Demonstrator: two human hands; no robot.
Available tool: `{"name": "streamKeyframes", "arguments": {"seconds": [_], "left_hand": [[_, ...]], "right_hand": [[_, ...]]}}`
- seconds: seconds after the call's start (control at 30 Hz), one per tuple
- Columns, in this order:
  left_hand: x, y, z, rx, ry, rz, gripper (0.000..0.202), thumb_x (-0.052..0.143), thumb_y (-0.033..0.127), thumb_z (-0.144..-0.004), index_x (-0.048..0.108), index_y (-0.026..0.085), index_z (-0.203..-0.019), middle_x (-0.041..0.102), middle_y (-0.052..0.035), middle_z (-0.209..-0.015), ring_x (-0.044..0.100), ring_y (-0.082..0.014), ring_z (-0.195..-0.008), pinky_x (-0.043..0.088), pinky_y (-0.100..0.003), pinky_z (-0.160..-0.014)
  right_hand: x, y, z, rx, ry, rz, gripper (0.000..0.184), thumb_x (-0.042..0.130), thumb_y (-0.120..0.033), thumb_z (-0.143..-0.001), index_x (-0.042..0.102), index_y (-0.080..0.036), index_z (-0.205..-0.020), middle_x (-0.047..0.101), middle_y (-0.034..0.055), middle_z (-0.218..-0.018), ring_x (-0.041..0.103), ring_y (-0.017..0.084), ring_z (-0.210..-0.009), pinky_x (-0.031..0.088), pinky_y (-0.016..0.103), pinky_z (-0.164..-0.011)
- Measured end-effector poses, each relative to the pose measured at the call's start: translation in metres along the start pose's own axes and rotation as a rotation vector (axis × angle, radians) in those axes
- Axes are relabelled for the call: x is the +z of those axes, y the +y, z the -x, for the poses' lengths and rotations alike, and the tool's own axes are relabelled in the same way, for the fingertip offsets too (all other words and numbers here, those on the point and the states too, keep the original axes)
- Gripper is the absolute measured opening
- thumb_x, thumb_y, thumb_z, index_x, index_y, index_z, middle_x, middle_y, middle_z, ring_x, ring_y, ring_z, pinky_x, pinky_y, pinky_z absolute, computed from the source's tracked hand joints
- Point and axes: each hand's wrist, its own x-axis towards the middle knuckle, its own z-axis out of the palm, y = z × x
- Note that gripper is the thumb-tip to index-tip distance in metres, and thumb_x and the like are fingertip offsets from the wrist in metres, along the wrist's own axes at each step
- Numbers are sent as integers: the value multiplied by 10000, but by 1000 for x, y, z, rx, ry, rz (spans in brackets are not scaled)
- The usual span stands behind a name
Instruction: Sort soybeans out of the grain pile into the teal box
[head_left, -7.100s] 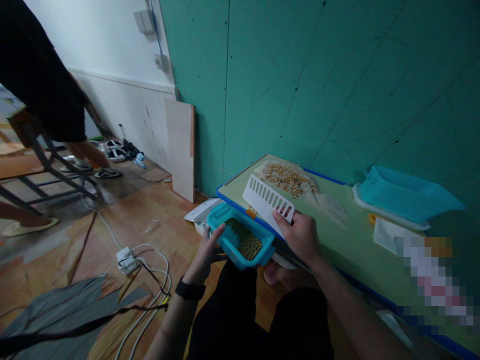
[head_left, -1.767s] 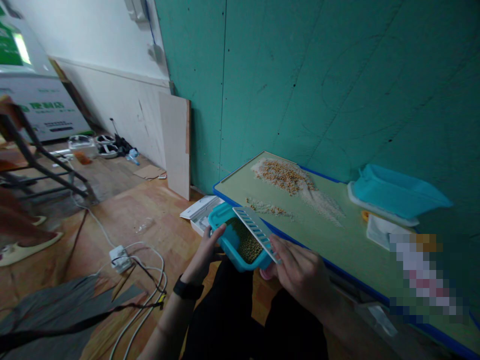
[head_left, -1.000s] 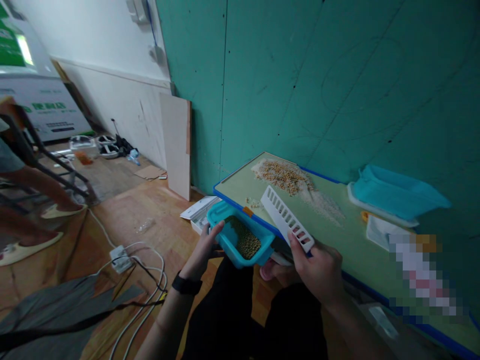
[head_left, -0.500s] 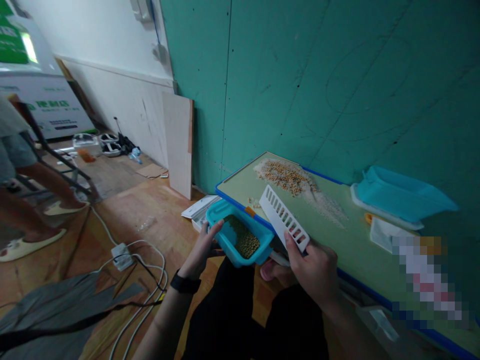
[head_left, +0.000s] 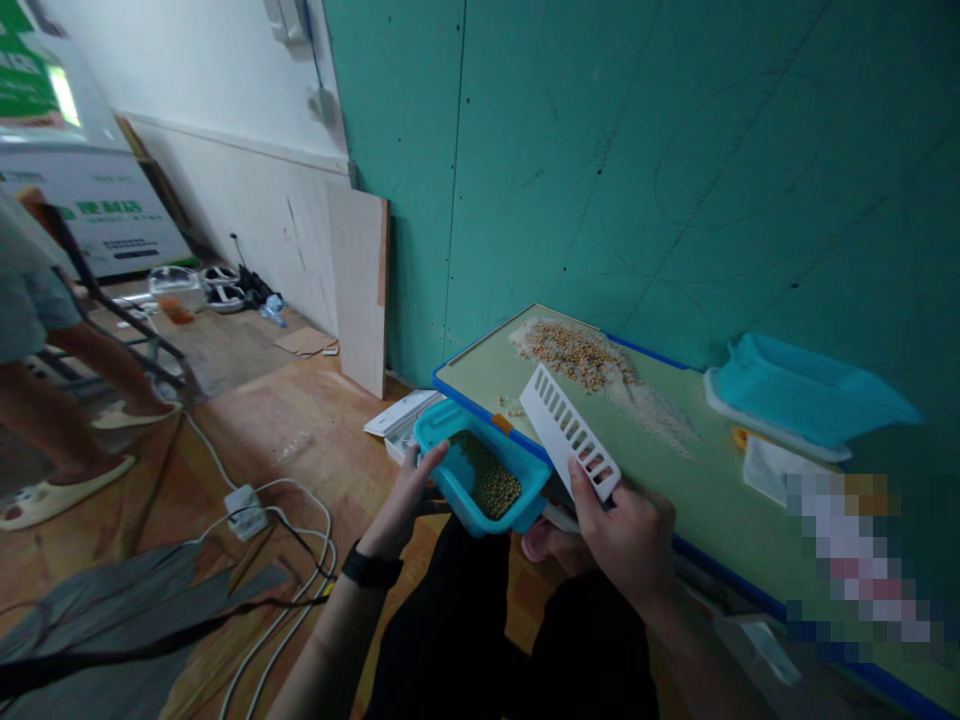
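Note:
My left hand [head_left: 409, 502] grips the near left side of a blue plastic basin [head_left: 444, 480], its thumb over the rim and the other fingers mostly hidden. Small green beans [head_left: 495, 488] lie in the basin, heaped toward its right end. My right hand [head_left: 626, 540] is closed around the lower end of a white slotted plastic strip [head_left: 564, 425], held tilted above the table's near edge, just right of the basin. Beyond it, a pile of yellowish beans [head_left: 574, 355] lies on the table, with pale rice-like grains [head_left: 656, 415] spread to its right.
The green tabletop [head_left: 709, 500] has a blue edge and stands against the green wall. At its right are another blue basin [head_left: 810, 390] and a white container [head_left: 776, 468]. White cables [head_left: 326, 525] and a power strip [head_left: 245, 510] lie on the floor. A person's legs [head_left: 90, 390] show at left.
Almost nothing differs. The whole view has shifted very slightly; both hands keep their hold on the basin and the slotted strip.

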Motion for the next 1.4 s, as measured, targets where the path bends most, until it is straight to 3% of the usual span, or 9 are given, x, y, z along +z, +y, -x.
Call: {"name": "streamKeyframes", "arguments": {"seconds": [0.23, 0.6, 0.83, 1.03, 1.4], "left_hand": [[-1, -1, -1, 0, 7, 2, 857, 762, 776, -1004, 492, 316, -1674, 779, -174, -1451, 851, -304, -966, 704, -407, -782], [4, 3, 1, 0, 6, -4, 805, 743, 737, -1034, 486, 306, -1663, 797, -169, -1441, 848, -281, -886, 707, -406, -769], [2, 0, -1, -10, 4, 4, 775, 727, 709, -1055, 471, 313, -1671, 817, -152, -1379, 859, -290, -900, 711, -404, -768], [0, 0, -1, -10, 10, 21, 841, 778, 742, -1009, 481, 307, -1663, 814, -155, -1372, 861, -288, -858, 714, -419, -760], [3, 2, 2, -9, 3, 37, 829, 800, 722, -1005, 496, 314, -1660, 810, -154, -1345, 858, -280, -854, 708, -395, -736]], "right_hand": [[-2, -2, 0, -1, -20, -18, 544, 615, -330, -1165, 720, -202, -647, 720, 60, -537, 681, 186, -414, 468, 283, -475], [8, -13, -10, -18, 5, -51, 512, 610, -272, -1143, 702, -208, -643, 716, 66, -547, 701, 194, -450, 465, 284, -497], [4, -4, -11, -26, 20, -61, 457, 653, -280, -1138, 746, -172, -704, 770, 85, -609, 731, 192, -469, 491, 272, -524], [0, -2, -2, 16, 6, -71, 516, 653, -324, -1152, 721, -183, -660, 741, 71, -566, 707, 182, -435, 478, 269, -511], [18, -15, -9, 2, 38, -66, 519, 623, -286, -1146, 709, -187, -644, 724, 83, -552, 704, 191, -439, 458, 276, -504]]}}
